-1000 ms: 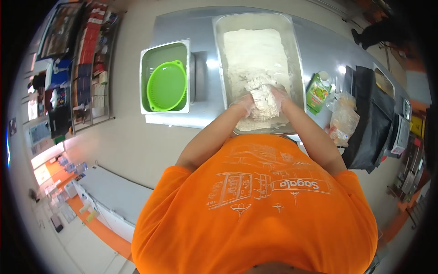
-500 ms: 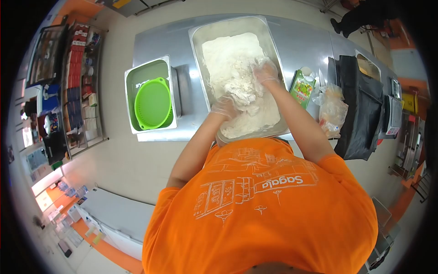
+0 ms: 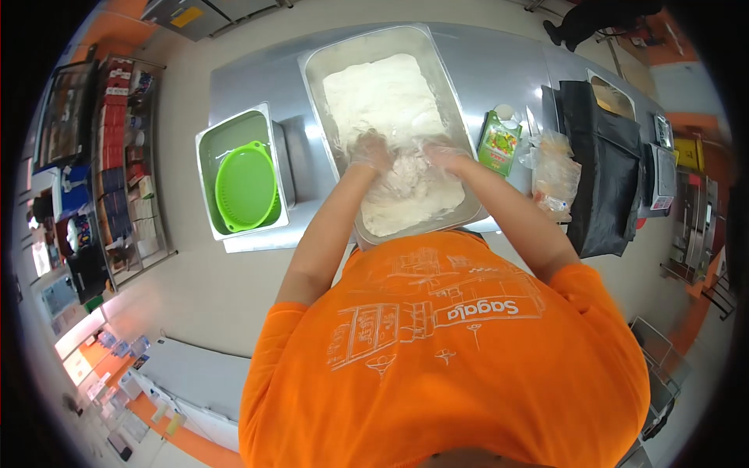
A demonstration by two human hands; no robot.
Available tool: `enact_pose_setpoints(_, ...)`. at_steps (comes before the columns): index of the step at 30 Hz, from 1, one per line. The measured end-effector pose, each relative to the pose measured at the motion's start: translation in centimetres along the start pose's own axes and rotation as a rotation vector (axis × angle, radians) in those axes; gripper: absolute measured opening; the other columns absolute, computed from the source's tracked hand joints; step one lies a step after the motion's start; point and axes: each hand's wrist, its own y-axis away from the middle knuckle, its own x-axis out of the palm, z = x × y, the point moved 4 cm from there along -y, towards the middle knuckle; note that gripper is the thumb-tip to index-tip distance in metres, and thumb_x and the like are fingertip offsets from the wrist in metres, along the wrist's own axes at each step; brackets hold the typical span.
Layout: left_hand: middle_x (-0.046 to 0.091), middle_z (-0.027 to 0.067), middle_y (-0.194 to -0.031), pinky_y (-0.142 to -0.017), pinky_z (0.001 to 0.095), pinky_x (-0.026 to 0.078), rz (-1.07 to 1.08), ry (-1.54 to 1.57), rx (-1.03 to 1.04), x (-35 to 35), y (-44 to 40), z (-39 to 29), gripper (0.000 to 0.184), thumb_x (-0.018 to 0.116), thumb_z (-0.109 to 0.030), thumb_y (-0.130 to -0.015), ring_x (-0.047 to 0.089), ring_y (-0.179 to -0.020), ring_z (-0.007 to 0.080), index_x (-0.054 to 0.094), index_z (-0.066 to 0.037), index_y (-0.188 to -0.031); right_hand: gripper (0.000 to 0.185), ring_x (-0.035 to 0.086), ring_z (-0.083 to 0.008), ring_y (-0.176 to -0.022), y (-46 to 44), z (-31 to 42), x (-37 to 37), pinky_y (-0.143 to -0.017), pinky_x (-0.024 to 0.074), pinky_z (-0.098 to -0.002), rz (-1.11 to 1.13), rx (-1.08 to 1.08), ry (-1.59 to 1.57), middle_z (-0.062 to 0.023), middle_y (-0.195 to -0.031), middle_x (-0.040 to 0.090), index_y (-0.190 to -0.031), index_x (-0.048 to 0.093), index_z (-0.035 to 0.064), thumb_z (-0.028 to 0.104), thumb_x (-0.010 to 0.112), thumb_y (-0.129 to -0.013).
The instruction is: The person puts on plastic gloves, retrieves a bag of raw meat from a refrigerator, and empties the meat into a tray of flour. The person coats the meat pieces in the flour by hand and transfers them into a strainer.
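A deep metal pan point(image 3: 318, 93) holds a wide bed of white flour point(image 3: 382, 90). Toward its near half lies a heap of lumpy, flour-coated pieces point(image 3: 409, 173); what is under the coating I cannot make out. My left hand point(image 3: 373, 152), in a clear plastic glove, is at the heap's left side. Across from it, my right hand point(image 3: 443, 156), gloved the same way, touches the right side. Both sets of fingers are blurred and partly sunk in flour, so their closure does not show.
Left of the pan stands a smaller metal container point(image 3: 204, 171) with a green plastic basket point(image 3: 246, 187). To the right are a green printed packet point(image 3: 499, 144), a clear plastic bag point(image 3: 555, 175) and a black bag point(image 3: 605, 171). All rest on a steel table point(image 3: 257, 74).
My left hand has moved away from my body, up beside the heap. My right hand has come slightly nearer my body. The coated pieces are gathered more closely between the hands.
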Motion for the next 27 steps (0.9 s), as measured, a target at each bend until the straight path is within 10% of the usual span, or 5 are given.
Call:
enact_pose_setpoints(10, 0.05, 0.0246, -0.152, -0.119, 0.0454, 0.035, 0.47, 0.314, -0.154, -1.7, 4.6, -2.9, 0.1, 0.038, -0.082, -0.091, 0.046, -0.143, 0.0388, 0.054, 0.0, -0.146, 0.068, 0.053, -0.0269, -0.133, -1.0, -6.4, 10.1, -0.11, 0.044, -0.0397, -0.038, 0.364, -1.087, -0.0118, -0.148, 0.056, -0.15, 0.049, 0.0079, 0.058, 0.037, -0.105)
enact_pose_setpoints(19, 0.043, 0.0212, -0.158, -0.117, 0.0453, 0.034, 0.264, 1.241, -0.715, 4.5, 4.3, -1.4, 0.09, 0.051, -0.072, -0.093, 0.045, -0.142, 0.038, 0.045, -0.007, -0.154, 0.049, 0.062, -0.0253, -0.12, 1.8, 3.4, 8.9, -0.103, 0.0508, -0.0407, -0.025, 0.211, -1.49, -0.0095, -0.135, 0.065, -0.136, 0.059, 0.0095, 0.04, 0.033, -0.109)
enact_pose_setpoints(24, 0.043, 0.025, -0.156, -0.116, 0.0426, 0.037, 0.019, 1.19, -0.288, 5.0, 5.0, 0.4, 0.087, 0.058, -0.061, -0.093, 0.045, -0.141, 0.041, 0.039, -0.003, -0.155, 0.038, 0.069, -0.0269, -0.106, -3.5, -0.3, 9.9, -0.094, 0.0558, -0.0402, 0.205, 0.057, -1.483, -0.01, -0.123, 0.071, -0.126, 0.066, 0.0076, 0.032, 0.046, -0.104)
enact_pose_setpoints(27, 0.045, 0.0289, -0.152, -0.115, 0.0418, 0.04, -0.096, 1.082, -0.358, 3.7, 4.8, 1.1, 0.087, 0.063, -0.052, -0.093, 0.043, -0.142, 0.0413, 0.037, 0.005, -0.152, 0.035, 0.07, -0.0331, -0.104, -0.1, 1.6, 4.6, -0.091, 0.0568, -0.0418, -0.229, 0.195, -1.23, -0.0176, -0.119, 0.072, -0.12, 0.068, 0.0033, 0.028, 0.059, -0.096)
